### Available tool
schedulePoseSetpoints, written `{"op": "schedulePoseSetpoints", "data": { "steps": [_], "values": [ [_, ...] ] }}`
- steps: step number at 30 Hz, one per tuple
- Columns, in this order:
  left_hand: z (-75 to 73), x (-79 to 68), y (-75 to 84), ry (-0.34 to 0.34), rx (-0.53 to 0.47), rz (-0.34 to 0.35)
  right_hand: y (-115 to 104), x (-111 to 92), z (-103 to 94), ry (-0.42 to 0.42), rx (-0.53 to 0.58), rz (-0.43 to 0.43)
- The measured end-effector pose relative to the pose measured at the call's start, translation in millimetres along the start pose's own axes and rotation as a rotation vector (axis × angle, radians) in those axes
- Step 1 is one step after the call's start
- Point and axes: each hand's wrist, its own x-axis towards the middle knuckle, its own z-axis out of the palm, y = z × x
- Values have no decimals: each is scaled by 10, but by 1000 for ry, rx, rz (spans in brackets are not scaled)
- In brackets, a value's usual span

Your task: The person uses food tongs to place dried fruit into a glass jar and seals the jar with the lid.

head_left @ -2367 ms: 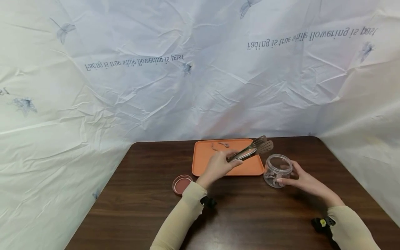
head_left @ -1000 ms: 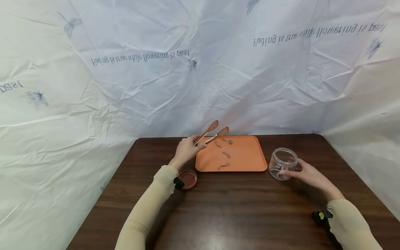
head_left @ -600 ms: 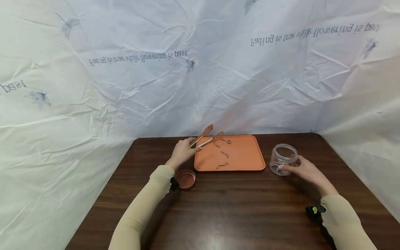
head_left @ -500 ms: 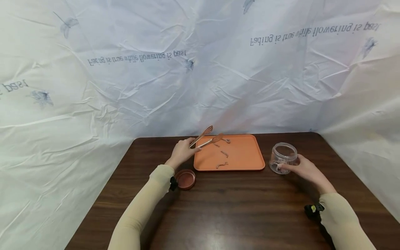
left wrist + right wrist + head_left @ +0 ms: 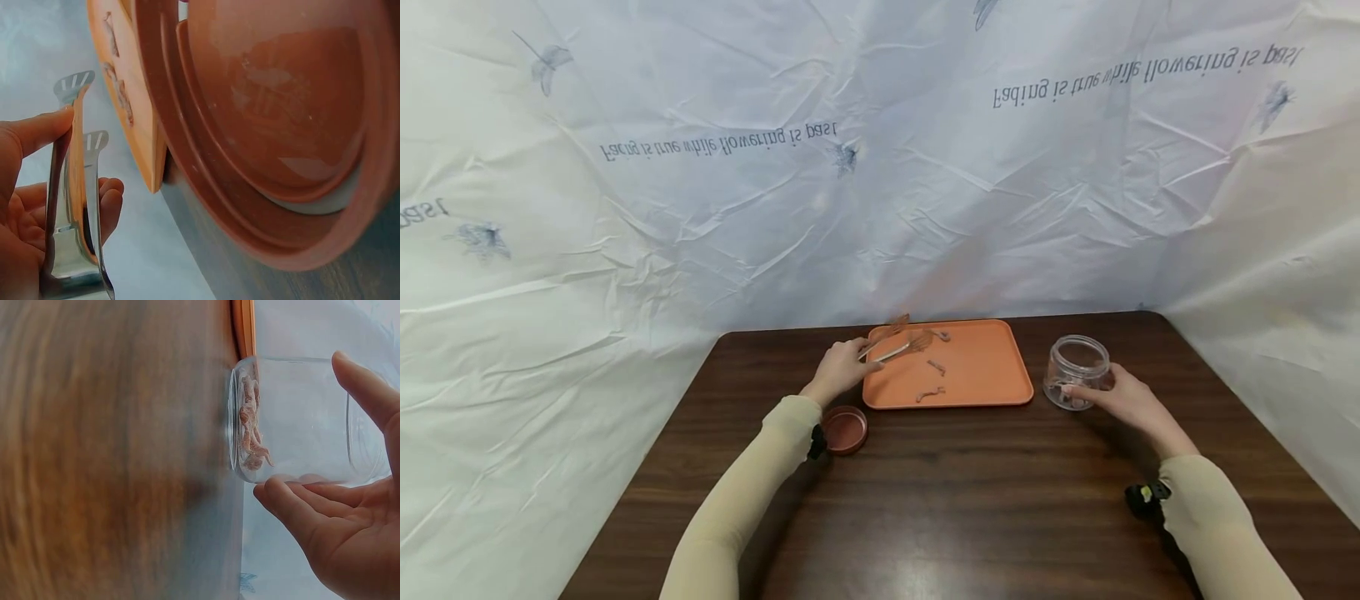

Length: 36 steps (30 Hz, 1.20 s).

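My left hand (image 5: pixel 838 371) holds metal tongs (image 5: pixel 75 272), thumb on one arm and fingers on the other. The tongs' arms stand apart, and their slotted ends (image 5: pixel 920 341) are low over the upper left part of the orange tray (image 5: pixel 985 367). Thin brownish twisted strips lie on the tray: one strip (image 5: pixel 931 393) near the front, another strip (image 5: pixel 936 367) mid-tray, and a curled strip (image 5: pixel 942 336) beside the tong ends. My right hand (image 5: pixel 1131 402) grips a clear, lidless jar (image 5: pixel 300 419) upright on the table. Several similar strips (image 5: pixel 250 425) lie at its bottom.
A round reddish-brown lid (image 5: pixel 845 430) lies on the table in front of the tray's left corner, close by my left wrist. The dark wooden table (image 5: pixel 970 500) ends at a white printed sheet (image 5: pixel 925 208) behind and at the sides.
My left hand has carried the tongs from beside the jar leftward to the tray's left end, their arms spreading. Lately the slotted ends have sunk toward the tray. My right hand keeps hold of the jar.
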Motion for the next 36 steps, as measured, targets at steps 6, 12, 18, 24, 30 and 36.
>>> {"op": "schedulePoseSetpoints", "data": {
  "steps": [6, 12, 18, 24, 30, 36],
  "values": [
    [73, -21, 50, -25, 18, -17, 48, -57, -57, -27, 2, 2],
    [119, -35, 63, -56, 34, -21, 107, -83, -86, -46, -13, 16],
    [131, -49, 63, -94, 53, -40, 159, -105, -102, -64, -8, 25],
    [113, -43, 97, -115, 55, -55, 191, -123, -139, -65, 15, -7],
    [128, -75, 139, -150, 54, -89, 226, -146, -190, -90, 20, -7],
    [147, -141, 204, -134, 49, -74, 242, -170, -235, -102, 40, -36]
  ]
}}
